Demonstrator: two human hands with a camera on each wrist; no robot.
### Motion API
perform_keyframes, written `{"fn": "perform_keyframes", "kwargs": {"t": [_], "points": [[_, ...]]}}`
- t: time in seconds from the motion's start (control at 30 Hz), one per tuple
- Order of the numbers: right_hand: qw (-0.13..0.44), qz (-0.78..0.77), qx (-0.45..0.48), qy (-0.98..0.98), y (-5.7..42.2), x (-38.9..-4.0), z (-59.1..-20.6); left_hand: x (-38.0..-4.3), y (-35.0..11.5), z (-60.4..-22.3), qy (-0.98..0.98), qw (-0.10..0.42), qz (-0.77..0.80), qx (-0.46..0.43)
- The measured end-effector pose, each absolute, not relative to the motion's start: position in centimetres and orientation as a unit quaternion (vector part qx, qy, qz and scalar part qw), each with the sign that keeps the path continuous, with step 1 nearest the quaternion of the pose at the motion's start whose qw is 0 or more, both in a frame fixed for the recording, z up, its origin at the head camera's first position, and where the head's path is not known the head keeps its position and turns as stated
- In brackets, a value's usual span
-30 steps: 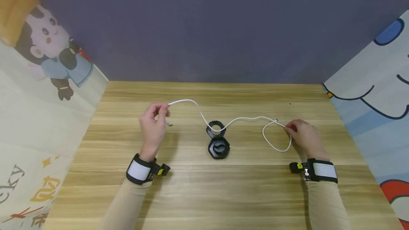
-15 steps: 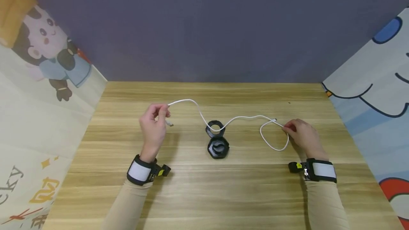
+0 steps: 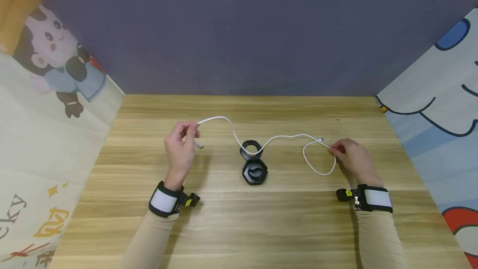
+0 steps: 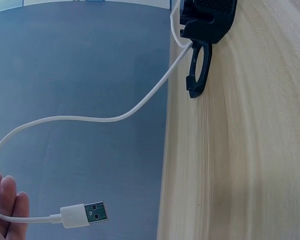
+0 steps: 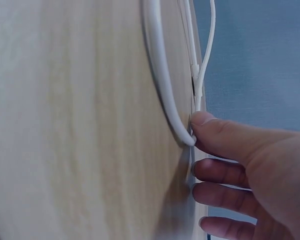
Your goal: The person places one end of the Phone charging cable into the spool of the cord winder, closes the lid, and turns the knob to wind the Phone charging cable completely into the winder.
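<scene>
Left hand [image 3: 180, 146], to the left of the black stand, pinches the white cable [image 3: 285, 136] between thumb and fingertips, a little way back from its USB plug [image 4: 80, 216], which juts free on the side toward the stand. Right hand [image 3: 354, 160], to the right of the stand, also has thumb and finger together on the cable, with its other fingers spread apart. Between the two grips, the cable's long axis runs from left to right: it arches beyond the stand, dips across its ring [image 3: 245, 154], then rises again toward the right. Whether it touches the ring there, I cannot tell. Of the two, the left hand seems slightly nearer the stand's hexagonal block [image 3: 255, 172], which adjoins the ring on the person's side. Farther right of the stand, beside the right hand, the slack makes a loop, and the cable's other connector [image 3: 320, 140] lies by its crossing on the wooden table [image 3: 231, 235].
</scene>
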State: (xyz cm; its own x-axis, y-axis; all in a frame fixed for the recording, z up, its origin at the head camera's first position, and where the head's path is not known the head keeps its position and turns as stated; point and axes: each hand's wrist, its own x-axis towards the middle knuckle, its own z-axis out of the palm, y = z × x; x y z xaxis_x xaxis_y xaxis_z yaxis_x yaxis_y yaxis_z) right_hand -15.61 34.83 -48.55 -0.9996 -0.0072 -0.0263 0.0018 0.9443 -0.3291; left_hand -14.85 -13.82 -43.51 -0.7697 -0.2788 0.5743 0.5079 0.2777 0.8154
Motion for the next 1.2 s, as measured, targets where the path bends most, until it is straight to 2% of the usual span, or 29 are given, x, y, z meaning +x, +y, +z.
{"fn": "perform_keyframes", "kwargs": {"t": [0.37,0.5,0.8,0.97,1.2], "points": [[-0.019,-0.172,-0.033,0.984,33.4,-15.4,-47.5,-14.7,-12.8,-43.9,-0.731,0.328,-0.592,-0.087],[-0.073,-0.189,-0.069,0.977,31.8,-15.8,-46.6,-14.7,-12.3,-44.1,-0.73,0.329,-0.592,-0.093],[-0.208,-0.197,-0.224,0.932,25.6,-17.3,-44.6,-14.4,-10.9,-44.4,-0.73,0.331,-0.586,-0.118],[-0.23,-0.203,-0.281,0.909,22.4,-17.5,-44.3,-14.2,-10.0,-44.8,-0.728,0.329,-0.587,-0.134],[-0.234,-0.204,-0.341,0.888,19.1,-17.5,-44.1,-13.7,-9.1,-45.1,-0.736,0.32,-0.576,-0.153]]}}
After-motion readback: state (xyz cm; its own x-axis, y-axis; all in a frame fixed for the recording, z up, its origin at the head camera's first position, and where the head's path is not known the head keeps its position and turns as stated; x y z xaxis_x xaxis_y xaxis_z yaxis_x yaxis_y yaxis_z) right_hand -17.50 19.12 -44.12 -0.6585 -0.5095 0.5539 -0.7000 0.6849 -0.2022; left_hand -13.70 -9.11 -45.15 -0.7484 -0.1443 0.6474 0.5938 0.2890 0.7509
